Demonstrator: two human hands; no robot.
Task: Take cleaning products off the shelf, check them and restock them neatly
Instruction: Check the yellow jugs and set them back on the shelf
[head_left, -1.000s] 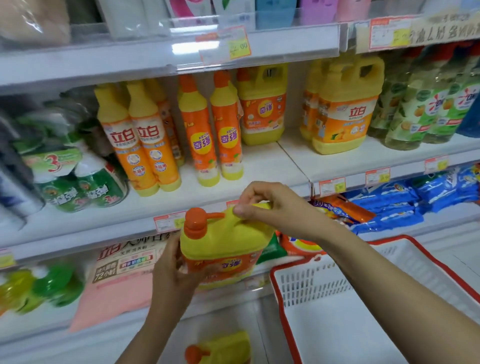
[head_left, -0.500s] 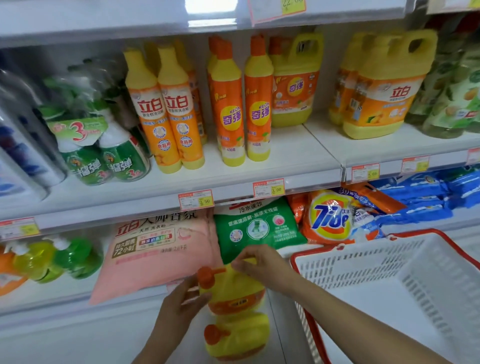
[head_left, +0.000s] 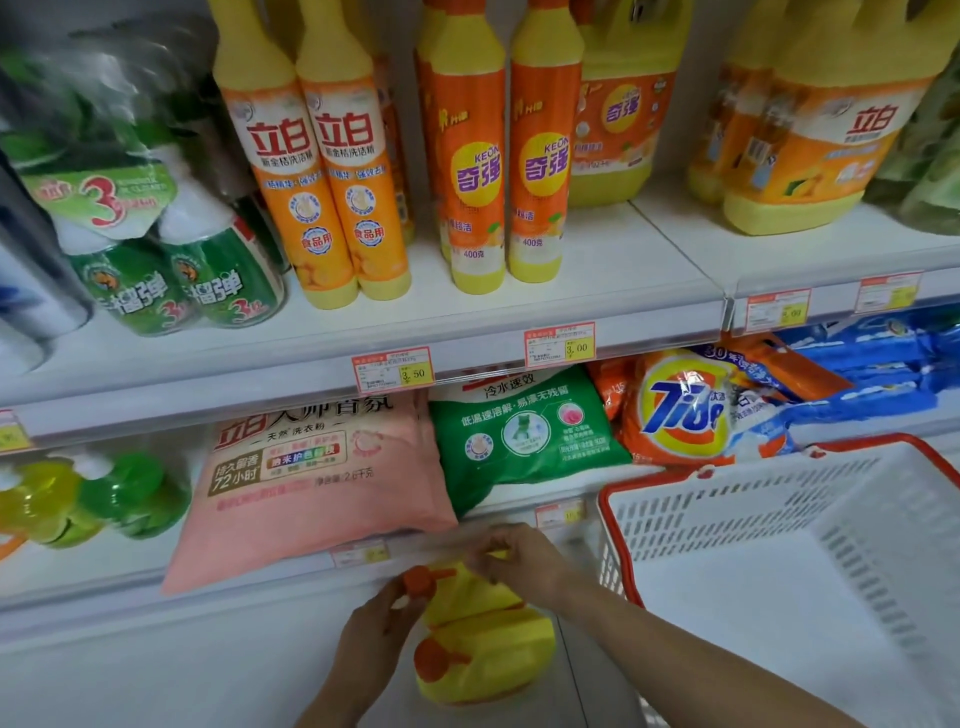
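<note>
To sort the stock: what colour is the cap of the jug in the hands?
Orange: the cap of the jug shows best in the head view.

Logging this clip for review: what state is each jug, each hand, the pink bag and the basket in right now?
upper jug: orange cap on, held low by both hands.
lower jug: cap on, beneath it, not gripped.
left hand: holds upper jug at its cap side.
right hand: pinches upper jug's handle.
pink bag: lying down, overhanging the shelf edge.
basket: upright at right, untouched.
</note>
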